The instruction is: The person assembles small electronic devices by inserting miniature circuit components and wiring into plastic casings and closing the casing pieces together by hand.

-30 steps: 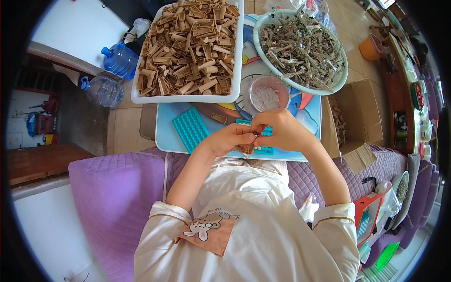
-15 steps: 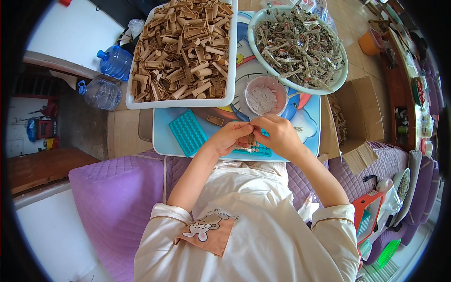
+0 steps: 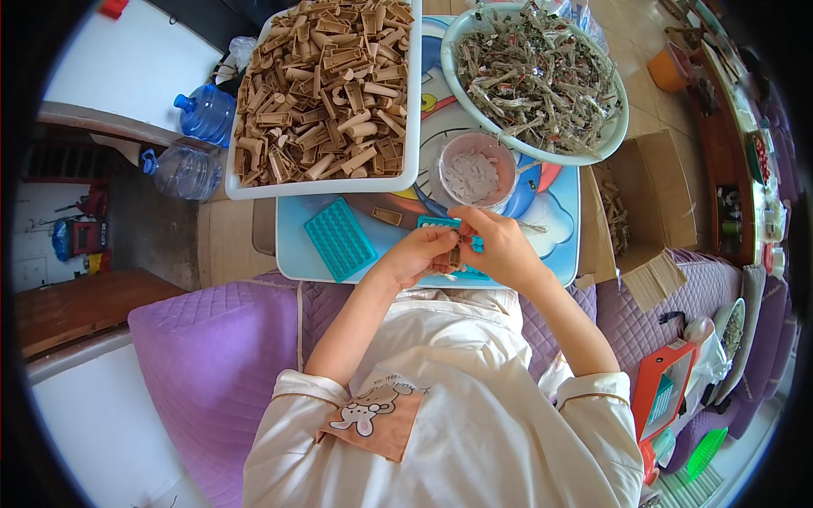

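While both hands meet over the near edge of the blue table, the left hand and right hand pinch a small tan piece between their fingers, narrow around it; its shape is too small to tell. Just left lies a teal gridded tray. Farther off stand a pink cup, a white tray heaped with tan parts, and on the right a white bowl of grey-green scraps.
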A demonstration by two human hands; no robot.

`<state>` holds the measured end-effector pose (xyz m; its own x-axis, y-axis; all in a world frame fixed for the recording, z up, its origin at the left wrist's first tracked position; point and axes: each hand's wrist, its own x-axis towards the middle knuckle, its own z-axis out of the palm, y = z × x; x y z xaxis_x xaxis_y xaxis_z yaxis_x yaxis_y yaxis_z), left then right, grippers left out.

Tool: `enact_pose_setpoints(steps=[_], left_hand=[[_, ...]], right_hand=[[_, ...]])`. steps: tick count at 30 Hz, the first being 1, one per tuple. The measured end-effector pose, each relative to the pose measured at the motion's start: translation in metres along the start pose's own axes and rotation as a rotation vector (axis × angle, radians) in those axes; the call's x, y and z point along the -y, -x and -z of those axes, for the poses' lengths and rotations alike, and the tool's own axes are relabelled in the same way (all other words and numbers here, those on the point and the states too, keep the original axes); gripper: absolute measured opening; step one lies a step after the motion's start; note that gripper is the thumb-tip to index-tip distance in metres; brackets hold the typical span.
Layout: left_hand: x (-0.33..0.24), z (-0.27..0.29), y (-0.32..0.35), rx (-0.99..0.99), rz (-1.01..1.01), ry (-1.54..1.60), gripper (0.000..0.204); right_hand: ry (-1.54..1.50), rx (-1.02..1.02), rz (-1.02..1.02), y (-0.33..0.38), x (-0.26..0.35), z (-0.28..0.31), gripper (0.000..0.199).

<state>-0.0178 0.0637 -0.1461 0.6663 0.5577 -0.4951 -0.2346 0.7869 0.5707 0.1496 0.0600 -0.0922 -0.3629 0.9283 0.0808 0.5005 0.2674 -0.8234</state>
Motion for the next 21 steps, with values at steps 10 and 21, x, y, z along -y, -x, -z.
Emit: enact_pose_setpoints(steps=[10,21], left_hand=[[0.008,-0.008,-0.002,-0.119,0.046,-0.134,0.024],[0.010,-0.002,-0.003,0.025,0.046,-0.129,0.023]], right_hand=[[0.055,-0.035,-0.022,0.016,-0.012,-0.015,0.035],[0.011,-0.089,-0.038,0.024,-0.006,-0.013,0.037]])
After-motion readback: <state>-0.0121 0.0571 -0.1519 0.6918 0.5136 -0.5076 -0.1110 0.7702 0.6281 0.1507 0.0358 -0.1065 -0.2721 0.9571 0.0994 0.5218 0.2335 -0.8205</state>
